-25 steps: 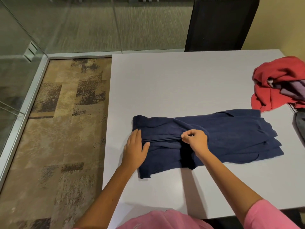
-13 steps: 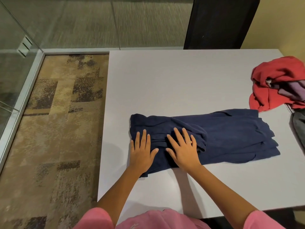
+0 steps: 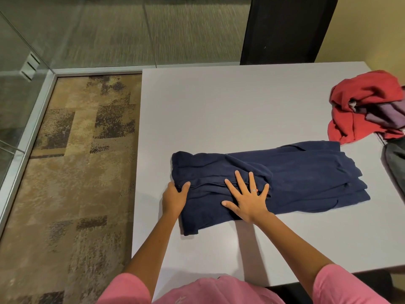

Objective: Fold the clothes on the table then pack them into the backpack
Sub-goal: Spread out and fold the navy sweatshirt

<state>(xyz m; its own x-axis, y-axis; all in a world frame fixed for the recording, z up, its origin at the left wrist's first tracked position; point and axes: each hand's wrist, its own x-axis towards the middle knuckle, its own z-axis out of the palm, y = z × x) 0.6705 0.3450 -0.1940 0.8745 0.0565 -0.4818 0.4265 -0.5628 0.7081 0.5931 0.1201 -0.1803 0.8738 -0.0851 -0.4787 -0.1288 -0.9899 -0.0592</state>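
Note:
A navy blue garment (image 3: 306, 176) lies folded into a long strip across the grey table (image 3: 230, 106). My left hand (image 3: 174, 197) grips the garment's left edge, thumb on top and fingers curled under the cloth. My right hand (image 3: 247, 199) lies flat on the garment with fingers spread, pressing its left part down. A crumpled red garment (image 3: 359, 110) with a purple piece (image 3: 392, 115) tucked in it sits at the table's right edge. A grey object (image 3: 396, 163), possibly the backpack, shows at the far right, mostly cut off.
A black chair back (image 3: 285, 29) stands behind the table's far edge. Patterned carpet (image 3: 72, 172) lies to the left of the table, bounded by glass walls with metal frames (image 3: 28, 128).
My right hand went from pinching a fold to lying flat and spread on the garment. My left hand slid from flat on the cloth to the left edge and closed on it.

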